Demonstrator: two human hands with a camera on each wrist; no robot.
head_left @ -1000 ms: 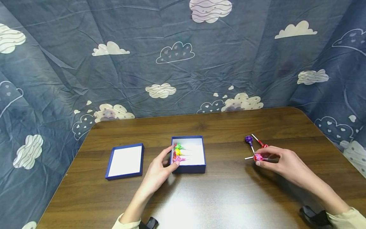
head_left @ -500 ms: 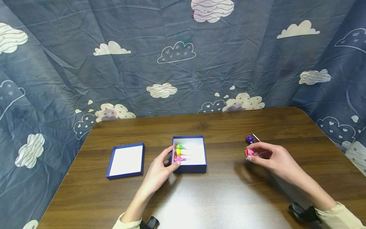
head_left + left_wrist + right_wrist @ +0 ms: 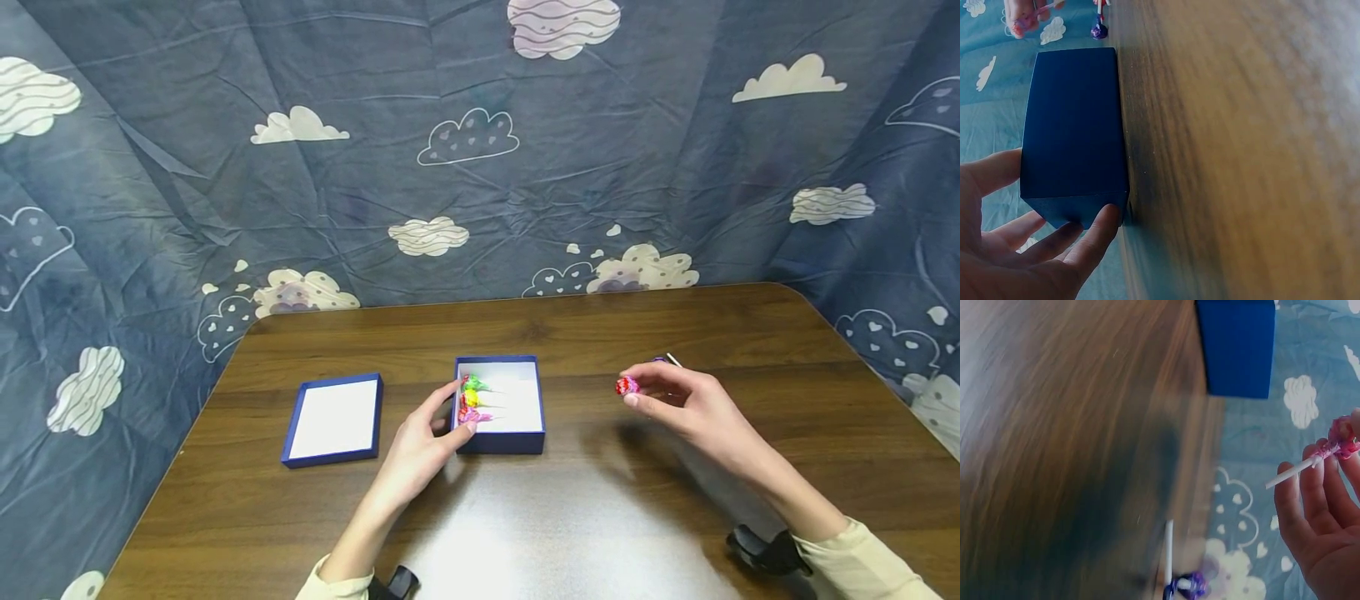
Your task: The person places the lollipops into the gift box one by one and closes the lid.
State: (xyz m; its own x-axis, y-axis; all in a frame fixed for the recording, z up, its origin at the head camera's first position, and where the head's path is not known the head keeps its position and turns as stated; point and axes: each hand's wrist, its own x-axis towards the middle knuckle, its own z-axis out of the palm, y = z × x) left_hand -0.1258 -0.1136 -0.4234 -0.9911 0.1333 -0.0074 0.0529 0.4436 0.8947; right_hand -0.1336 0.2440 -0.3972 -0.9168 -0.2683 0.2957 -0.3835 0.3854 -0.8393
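An open blue box stands mid-table, holding a green lollipop, a yellow one and a pink one along its left side. My left hand touches the box's front left corner with straight fingers; the wrist view shows the box wall between thumb and fingers. My right hand is lifted off the table right of the box and pinches a red-pink lollipop, its stick lying across the fingers. A purple lollipop lies on the table behind that hand.
The box's blue lid lies upside down, white inside up, left of the box. The wooden table has rounded far corners. A dark blue cloth with clouds hangs behind and on both sides.
My right hand picked the red-pink lollipop up off the table and carried it left toward the box, leaving the other lollipops behind. The left hand stayed at the box corner.
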